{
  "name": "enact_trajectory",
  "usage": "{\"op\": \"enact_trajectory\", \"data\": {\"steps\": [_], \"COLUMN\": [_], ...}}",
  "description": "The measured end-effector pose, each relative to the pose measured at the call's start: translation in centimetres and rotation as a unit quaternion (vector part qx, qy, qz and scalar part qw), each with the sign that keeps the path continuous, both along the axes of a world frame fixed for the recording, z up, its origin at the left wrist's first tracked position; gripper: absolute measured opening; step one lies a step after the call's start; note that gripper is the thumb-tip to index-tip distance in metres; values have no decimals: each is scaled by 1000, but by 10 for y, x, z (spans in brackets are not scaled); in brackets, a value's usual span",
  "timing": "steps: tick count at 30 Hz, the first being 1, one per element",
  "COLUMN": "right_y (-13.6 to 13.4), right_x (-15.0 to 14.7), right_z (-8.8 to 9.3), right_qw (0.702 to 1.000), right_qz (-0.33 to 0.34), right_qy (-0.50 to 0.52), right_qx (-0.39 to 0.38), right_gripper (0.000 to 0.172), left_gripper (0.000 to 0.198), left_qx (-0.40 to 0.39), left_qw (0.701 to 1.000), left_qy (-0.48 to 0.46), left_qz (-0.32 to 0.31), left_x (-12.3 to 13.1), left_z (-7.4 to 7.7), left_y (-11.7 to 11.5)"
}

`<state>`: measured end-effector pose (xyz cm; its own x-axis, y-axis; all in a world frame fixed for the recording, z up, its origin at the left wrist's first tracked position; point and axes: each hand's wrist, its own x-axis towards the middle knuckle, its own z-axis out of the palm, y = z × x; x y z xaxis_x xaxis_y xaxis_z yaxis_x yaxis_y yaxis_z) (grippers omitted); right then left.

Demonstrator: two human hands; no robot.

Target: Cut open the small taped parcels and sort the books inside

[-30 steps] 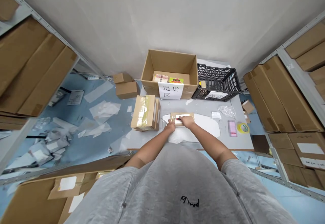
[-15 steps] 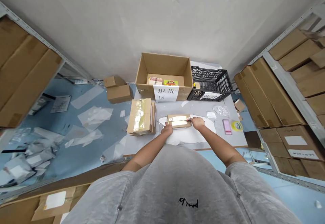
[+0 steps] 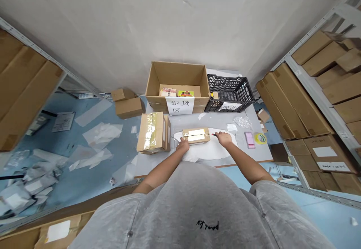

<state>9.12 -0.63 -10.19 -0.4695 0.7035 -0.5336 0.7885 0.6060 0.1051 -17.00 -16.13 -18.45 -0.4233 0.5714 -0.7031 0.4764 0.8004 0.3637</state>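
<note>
The left hand (image 3: 182,144) clasps the near edge of a small cardboard box (image 3: 196,135); the right hand (image 3: 225,139) pinches a slim red-tipped tool (image 3: 213,134) at the box's far end.
The grey bench (image 3: 262,155) carries an open carton (image 3: 177,78), a returns sign (image 3: 179,105) taped to its front; inside lie two retail packs (image 3: 168,92); a black plastic crate (image 3: 228,93) stands just beside it; a taped carton (image 3: 150,133) sits near the hands; the box lies on a white sheet (image 3: 222,147), apparently held steady by the left hand against the tool's tip.
</note>
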Motion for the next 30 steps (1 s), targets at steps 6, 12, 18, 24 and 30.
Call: {"op": "enact_trajectory", "data": {"steps": [6, 12, 18, 24, 30], "right_y": [-9, -27, -36, -29, -51], "right_x": [16, -20, -51, -50, -46], "right_z": [-12, -50, -76, -72, -63], "right_qw": [977, 809, 748, 825, 769], "right_qz": [-175, -453, -523, -468, -510], "right_qy": [119, 344, 368, 282, 344], "right_qx": [-1, -147, -176, -144, -174], "right_gripper": [35, 34, 42, 50, 26], "left_gripper": [74, 89, 75, 66, 65], "left_qx": [18, 242, 210, 199, 209], "left_qw": [994, 944, 935, 929, 933], "left_qy": [94, 128, 86, 76, 45], "left_qz": [48, -183, -272, -303, -289], "left_x": [18, 22, 17, 10, 14], "left_z": [8, 28, 27, 11, 4], "left_y": [0, 25, 65, 74, 77]}}
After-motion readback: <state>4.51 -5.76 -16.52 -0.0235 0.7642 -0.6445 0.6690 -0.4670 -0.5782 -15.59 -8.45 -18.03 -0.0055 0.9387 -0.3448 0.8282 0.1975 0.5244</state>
